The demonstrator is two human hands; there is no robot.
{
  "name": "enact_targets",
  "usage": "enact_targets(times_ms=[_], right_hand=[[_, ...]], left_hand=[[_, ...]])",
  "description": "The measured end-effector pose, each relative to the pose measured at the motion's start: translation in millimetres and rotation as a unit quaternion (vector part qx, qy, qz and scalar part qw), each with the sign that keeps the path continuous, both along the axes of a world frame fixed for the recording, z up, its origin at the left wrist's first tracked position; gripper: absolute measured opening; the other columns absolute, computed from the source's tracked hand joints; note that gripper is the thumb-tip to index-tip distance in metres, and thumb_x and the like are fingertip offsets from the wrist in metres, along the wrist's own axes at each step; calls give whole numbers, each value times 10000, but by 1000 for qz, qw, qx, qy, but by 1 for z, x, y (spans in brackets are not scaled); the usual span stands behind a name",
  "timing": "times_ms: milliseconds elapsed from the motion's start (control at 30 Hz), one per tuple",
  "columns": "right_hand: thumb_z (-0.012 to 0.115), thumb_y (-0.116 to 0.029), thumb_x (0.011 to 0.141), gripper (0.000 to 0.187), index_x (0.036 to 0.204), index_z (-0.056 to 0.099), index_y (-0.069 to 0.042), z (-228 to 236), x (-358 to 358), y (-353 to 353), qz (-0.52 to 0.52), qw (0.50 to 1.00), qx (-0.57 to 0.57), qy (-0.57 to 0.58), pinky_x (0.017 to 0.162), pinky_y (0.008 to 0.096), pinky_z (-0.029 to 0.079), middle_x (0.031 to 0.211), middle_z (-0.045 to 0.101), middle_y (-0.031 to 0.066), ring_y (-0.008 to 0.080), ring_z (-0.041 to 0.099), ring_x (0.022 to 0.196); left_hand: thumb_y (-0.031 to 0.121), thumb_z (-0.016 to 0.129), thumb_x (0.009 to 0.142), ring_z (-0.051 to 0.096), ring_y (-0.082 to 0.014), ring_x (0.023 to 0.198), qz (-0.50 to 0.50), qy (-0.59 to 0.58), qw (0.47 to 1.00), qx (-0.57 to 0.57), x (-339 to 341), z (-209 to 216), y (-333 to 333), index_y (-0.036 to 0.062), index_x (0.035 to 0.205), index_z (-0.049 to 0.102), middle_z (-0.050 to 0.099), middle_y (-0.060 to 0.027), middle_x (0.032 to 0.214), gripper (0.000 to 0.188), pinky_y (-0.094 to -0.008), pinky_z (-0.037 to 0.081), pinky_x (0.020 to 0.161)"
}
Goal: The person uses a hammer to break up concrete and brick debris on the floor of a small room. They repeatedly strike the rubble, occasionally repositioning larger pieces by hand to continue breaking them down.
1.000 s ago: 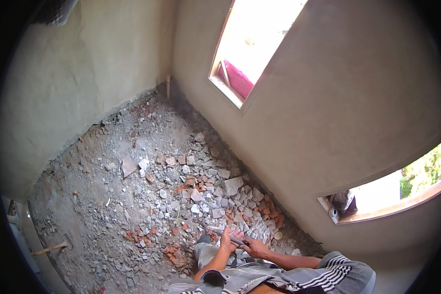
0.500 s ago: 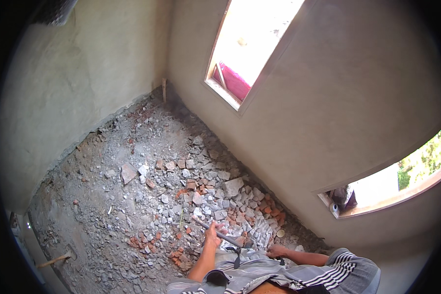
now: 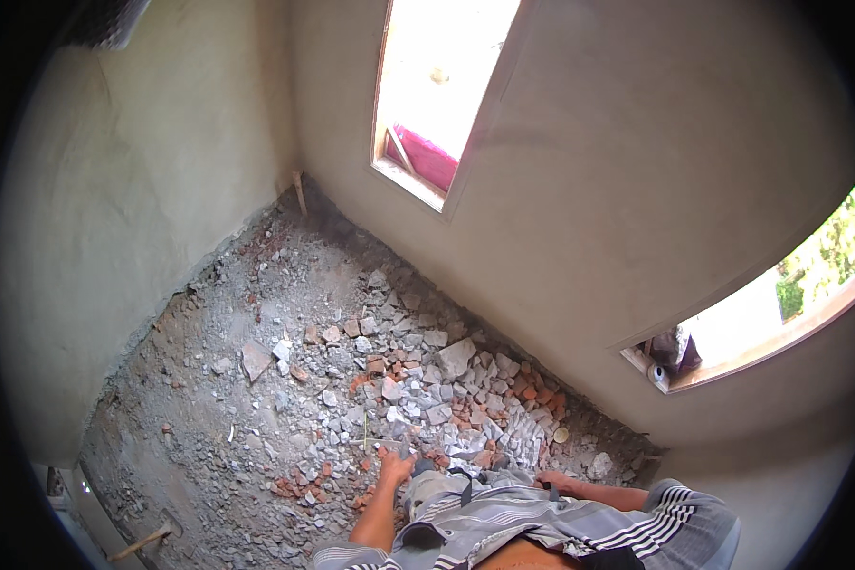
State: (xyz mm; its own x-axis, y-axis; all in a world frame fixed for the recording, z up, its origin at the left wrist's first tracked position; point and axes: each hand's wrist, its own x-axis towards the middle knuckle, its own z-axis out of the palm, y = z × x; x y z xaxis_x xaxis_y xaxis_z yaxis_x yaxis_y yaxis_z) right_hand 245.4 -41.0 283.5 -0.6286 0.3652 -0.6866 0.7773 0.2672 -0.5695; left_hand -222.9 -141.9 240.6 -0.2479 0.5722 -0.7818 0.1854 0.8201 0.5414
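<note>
My left hand (image 3: 396, 468) is closed in front of my body, low over the rubble. A short grey end of a dark bar (image 3: 406, 449) sticks out above its fingers; the rest is hard to make out against the stones. Off to the right, my right hand (image 3: 553, 482) is curled beside the hem of my grey striped shirt (image 3: 484, 518). The cloth partly covers it, and whatever lies in its fingers is hidden. Just past both hands are broken pale stones (image 3: 439, 414) and orange brick pieces (image 3: 530, 389).
A plastered wall (image 3: 190, 123) bounds the left, another wall (image 3: 579, 190) the right. Two window openings show daylight. One wooden handle (image 3: 141, 545) slants up from the ground at lower left; a wooden stick (image 3: 299, 193) leans in the far corner. Uneven rubble covers the floor.
The bar was plainly visible slanting across my left hand with fingers loosely spread; now the hand is closed, slightly lower and further left, and little of the bar shows. The view has shifted a bit.
</note>
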Motion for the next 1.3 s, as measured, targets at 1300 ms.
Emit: enact_targets(times_ms=[1300], right_hand=[[652, -552, 883, 773, 1423, 477, -28, 0, -202, 3, -143, 981, -120, 45, 1040, 424, 451, 1289, 603, 271, 390, 577, 1225]], left_hand=[[589, 444, 1014, 576, -260, 1230, 139, -263, 931, 213, 73, 35, 73, -5, 1094, 644, 609, -134, 1359, 631, -446, 409, 1070]])
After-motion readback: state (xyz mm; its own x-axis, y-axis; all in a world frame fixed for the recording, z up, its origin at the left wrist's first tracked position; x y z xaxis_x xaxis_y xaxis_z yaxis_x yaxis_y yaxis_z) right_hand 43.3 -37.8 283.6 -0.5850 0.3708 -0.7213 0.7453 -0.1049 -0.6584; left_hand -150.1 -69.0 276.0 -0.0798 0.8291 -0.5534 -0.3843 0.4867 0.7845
